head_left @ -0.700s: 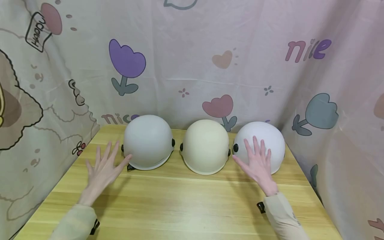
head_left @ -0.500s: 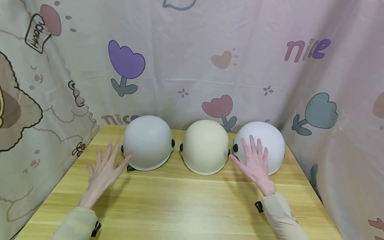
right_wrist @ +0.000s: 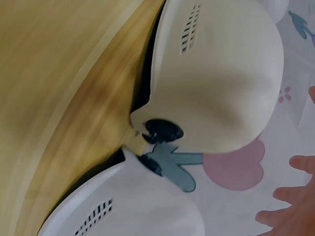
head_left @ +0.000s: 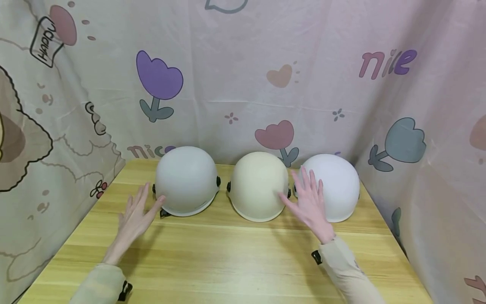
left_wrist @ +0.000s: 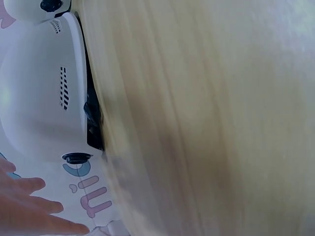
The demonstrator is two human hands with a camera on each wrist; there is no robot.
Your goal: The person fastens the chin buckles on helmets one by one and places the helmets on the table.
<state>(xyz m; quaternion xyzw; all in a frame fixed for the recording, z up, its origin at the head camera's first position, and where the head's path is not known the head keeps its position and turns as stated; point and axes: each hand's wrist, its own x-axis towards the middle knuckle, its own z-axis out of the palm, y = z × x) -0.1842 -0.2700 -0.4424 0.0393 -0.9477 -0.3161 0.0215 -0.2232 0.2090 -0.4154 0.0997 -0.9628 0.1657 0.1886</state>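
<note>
Three helmets stand in a row at the back of the wooden table: a grey one [head_left: 186, 179] on the left, a cream one [head_left: 259, 181] in the middle and a white one [head_left: 339, 185] on the right. Before the grey helmet's left side my left hand [head_left: 134, 217] hovers with straight fingers, holding nothing. My right hand [head_left: 309, 207], fingers spread, is in the air between the cream and white helmets and hides part of the white one. In the right wrist view, the cream helmet [right_wrist: 216, 78] shows its black side knob and vent holes.
The wooden table [head_left: 228, 261] stretches out in front of the helmets. A printed curtain [head_left: 228, 76] hangs close behind them and along both sides.
My right hand has moved left, from in front of the white helmet toward the cream one. My left hand has turned slightly and shifted a little right. The helmets stay in place.
</note>
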